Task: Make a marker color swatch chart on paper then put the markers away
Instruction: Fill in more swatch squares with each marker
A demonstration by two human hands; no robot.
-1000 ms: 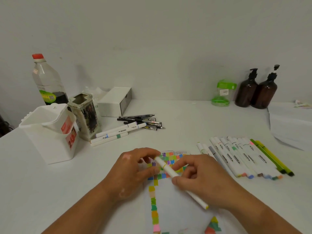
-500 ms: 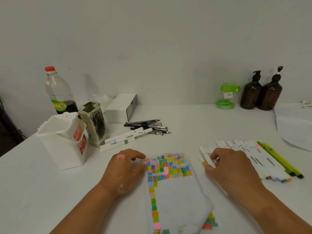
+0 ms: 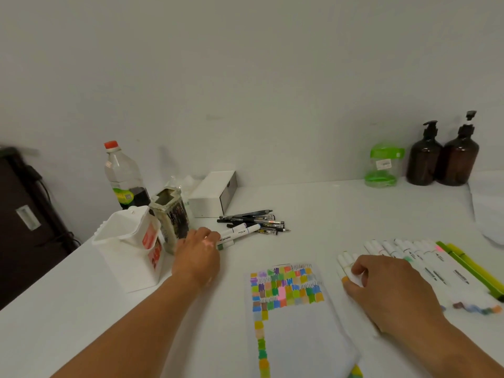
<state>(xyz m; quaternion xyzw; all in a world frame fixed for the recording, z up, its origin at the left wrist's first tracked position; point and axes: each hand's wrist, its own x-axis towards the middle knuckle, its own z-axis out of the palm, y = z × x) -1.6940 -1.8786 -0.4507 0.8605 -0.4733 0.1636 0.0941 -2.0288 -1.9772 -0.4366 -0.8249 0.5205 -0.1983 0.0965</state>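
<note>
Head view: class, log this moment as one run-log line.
left hand: at loose markers beside tin, grip hidden | right hand: holds orange-capped marker at marker row end | swatch chart: part filled

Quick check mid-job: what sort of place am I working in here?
Probably a home or office desk against a plain wall: a row of markers, a pile of pens and a colour swatch paper lie on the white table, with pump bottles at the back.

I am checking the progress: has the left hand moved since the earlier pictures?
Yes. The left hand has left the swatch paper and gone left and away from the person, to the white markers by the patterned tin.
</note>
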